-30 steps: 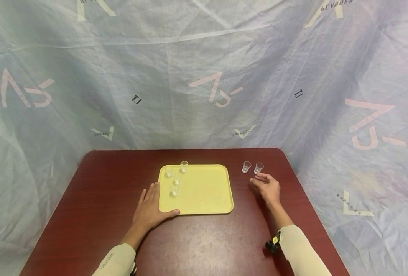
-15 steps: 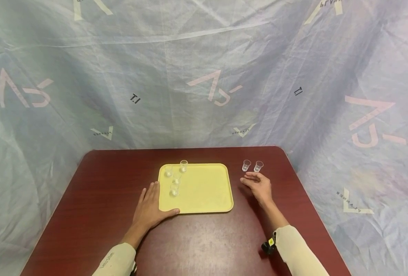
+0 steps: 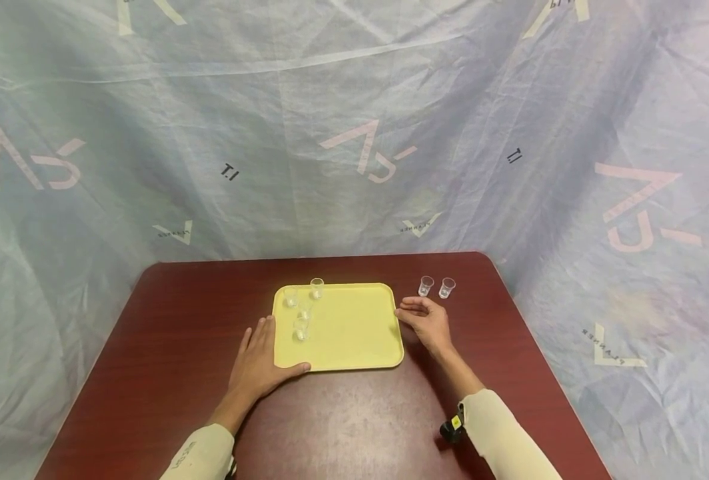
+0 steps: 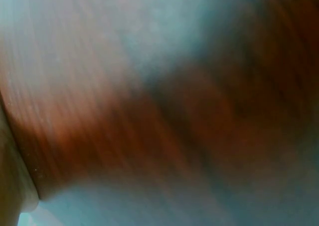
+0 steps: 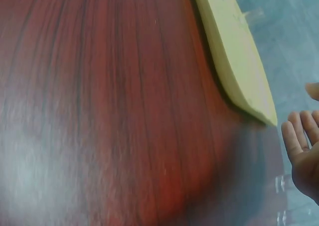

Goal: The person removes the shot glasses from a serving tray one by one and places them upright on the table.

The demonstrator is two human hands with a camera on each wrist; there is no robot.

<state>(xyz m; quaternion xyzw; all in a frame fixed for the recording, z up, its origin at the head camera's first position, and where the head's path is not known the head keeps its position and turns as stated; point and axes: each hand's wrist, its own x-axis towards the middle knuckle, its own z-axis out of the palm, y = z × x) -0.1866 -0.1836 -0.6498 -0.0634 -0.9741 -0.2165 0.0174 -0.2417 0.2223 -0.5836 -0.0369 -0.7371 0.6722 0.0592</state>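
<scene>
Fingers [image 3: 407, 311] of right hand [image 3: 428, 323] relaxed, holding nothing, by yellow tray [image 3: 354, 327]; left hand [image 3: 258, 360] flat against it; tray likely light, stiff — grip opposite rims.

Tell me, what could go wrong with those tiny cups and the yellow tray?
1. Four little clear cups stand close together on the yellow tray. If the left hand at its corner nudges the tray, they might tip.
2. The right hand is by the tray's right edge, with two more cups just behind it on the table. A careless swing could knock them over, maybe off the far edge.
</scene>
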